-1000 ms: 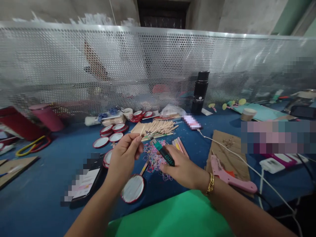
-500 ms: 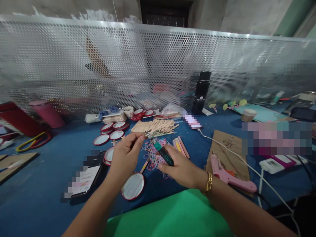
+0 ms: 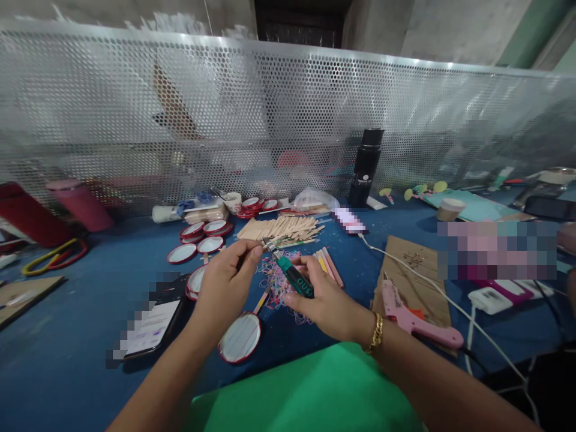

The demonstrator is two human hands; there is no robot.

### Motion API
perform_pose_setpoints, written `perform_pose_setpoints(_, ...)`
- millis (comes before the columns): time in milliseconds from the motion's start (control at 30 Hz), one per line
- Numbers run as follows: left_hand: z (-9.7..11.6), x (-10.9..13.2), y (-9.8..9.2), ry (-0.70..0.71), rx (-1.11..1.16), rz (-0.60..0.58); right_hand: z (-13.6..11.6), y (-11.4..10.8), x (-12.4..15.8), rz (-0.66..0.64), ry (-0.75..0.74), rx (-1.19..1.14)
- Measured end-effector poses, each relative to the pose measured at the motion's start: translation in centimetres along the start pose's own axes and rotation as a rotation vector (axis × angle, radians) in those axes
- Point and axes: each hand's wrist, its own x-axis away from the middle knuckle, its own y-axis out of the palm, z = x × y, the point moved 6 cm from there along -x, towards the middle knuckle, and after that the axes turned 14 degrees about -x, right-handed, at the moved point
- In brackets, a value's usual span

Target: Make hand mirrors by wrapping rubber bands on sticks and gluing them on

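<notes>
My right hand (image 3: 326, 294) is wrapped round a hand tool (image 3: 294, 277) with a black-and-teal handle and a narrow metal head. The tool tilts up to the left, its metal end close to the fingertips of my left hand (image 3: 234, 273). Thumb and forefinger of that left hand are pinched together; what lies between them is too small to make out. Below the hands is a tangle of thin pastel strands (image 3: 274, 282). A round white disc with a red rim (image 3: 240, 338) and a stick handle lies in front of them.
Wooden sticks (image 3: 292, 229) are heaped behind the hands, with red-rimmed discs (image 3: 181, 253) to their left. A phone (image 3: 150, 327) lies at left. Right of the hands, a pink glue gun (image 3: 414, 318) rests on cardboard (image 3: 418, 270). A black bottle (image 3: 365, 168) stands before the perforated metal screen (image 3: 310, 102).
The tool in my right hand has turned slightly, and more of its metal head shows beside the left fingertips. Both hands keep their grips. The whole view has shifted a little.
</notes>
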Motion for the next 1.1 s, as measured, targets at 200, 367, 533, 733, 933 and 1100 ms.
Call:
perform_pose_setpoints(200, 0.2, 0.2, -0.1, 0.078, -0.08, 0.04, -0.1, 0.1, 0.0, -0.005, -0.015, 0.009)
perform_pose_setpoints(367, 1.4, 0.6, -0.8, 0.169, -0.24, 0.144, 0.0, 0.2, 0.2, 0.004, 0.004, -0.106)
perform_pose_setpoints(533, 2.3, 0.9, -1.4, 0.205, -0.336, 0.226, 0.0, 0.4, 0.2, 0.006, 0.008, -0.18)
perform_pose_setpoints(733, 3.0, 1.3, -1.8, 0.261, -0.475, 0.251, -0.2, 0.6, 0.2, 0.015, 0.013, -0.222)
perform_pose_setpoints(933, 3.4, 1.7, -1.8, 0.286, -0.606, 0.269, -0.4, 0.5, 0.3, 0.008, 0.005, -0.11)
perform_pose_setpoints(1100, 3.3, 1.7, -1.6, 0.279, -0.656, 0.27, -0.9, 0.2, 0.4, 0.025, -0.021, 0.019)
